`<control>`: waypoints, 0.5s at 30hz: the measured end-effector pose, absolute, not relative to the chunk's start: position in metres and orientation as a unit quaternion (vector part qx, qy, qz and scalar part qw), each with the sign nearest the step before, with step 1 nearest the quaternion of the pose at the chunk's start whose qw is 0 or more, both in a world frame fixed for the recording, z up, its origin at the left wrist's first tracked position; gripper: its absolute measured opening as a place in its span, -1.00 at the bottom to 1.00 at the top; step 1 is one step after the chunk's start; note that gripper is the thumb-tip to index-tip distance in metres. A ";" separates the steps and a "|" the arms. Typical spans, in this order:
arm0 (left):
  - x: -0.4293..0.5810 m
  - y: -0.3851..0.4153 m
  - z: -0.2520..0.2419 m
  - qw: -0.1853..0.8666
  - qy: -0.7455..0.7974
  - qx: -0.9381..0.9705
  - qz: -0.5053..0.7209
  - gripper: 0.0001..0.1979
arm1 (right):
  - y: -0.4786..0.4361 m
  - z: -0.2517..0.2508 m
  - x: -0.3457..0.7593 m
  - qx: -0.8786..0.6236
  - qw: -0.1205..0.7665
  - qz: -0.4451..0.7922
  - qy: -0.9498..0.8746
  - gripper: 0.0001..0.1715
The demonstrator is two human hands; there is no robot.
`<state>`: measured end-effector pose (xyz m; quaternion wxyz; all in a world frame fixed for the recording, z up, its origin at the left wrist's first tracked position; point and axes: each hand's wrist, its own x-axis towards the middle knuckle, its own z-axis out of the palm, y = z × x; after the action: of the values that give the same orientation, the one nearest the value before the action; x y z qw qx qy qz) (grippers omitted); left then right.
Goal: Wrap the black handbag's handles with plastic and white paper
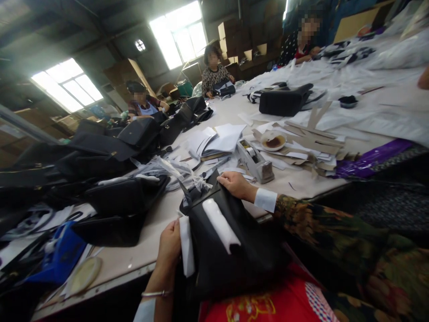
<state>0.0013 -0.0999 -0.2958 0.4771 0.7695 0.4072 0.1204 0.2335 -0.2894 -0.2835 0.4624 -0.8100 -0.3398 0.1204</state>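
A black handbag (214,241) leans against the table edge, above a red apron (254,308). White foam wrapping (219,223) lies in a strip along its front. More white wrapping (187,246) covers a part at its left side, and there my left hand (169,243) is closed on the bag's edge. At the top corner my right hand (236,184) pinches the bag's rim between thumb and fingers. Clear plastic film and a strap (187,194) show at the bag's opening. What lies inside is hidden.
Black bags (124,143) are piled at the left beside a blue bin (60,250). A tape dispenser (256,163), white paper sheets (217,138), cardboard strips (308,143) and a dish of brown liquid (273,141) lie ahead. Several people sit around the table.
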 end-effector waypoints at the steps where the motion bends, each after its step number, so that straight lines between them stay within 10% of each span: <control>1: 0.003 -0.099 -0.296 0.434 0.396 0.800 0.124 -0.52 | -0.291 -0.287 0.234 -0.820 0.446 0.109 -0.341 -0.65; 11: 0.005 -0.120 -0.266 0.125 0.276 0.922 0.244 -0.58 | -0.304 -0.313 0.221 -0.874 0.362 0.124 -0.300 -0.66; 15: -0.006 -0.186 -0.221 0.231 -0.079 0.942 0.231 -0.66 | -0.304 -0.316 0.225 -0.855 0.423 0.141 -0.264 -0.71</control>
<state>-0.0057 -0.1862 -0.2211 0.2314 0.9417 -0.0794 0.2310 0.2246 -0.3038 -0.3160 0.4230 -0.8552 -0.2642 0.1412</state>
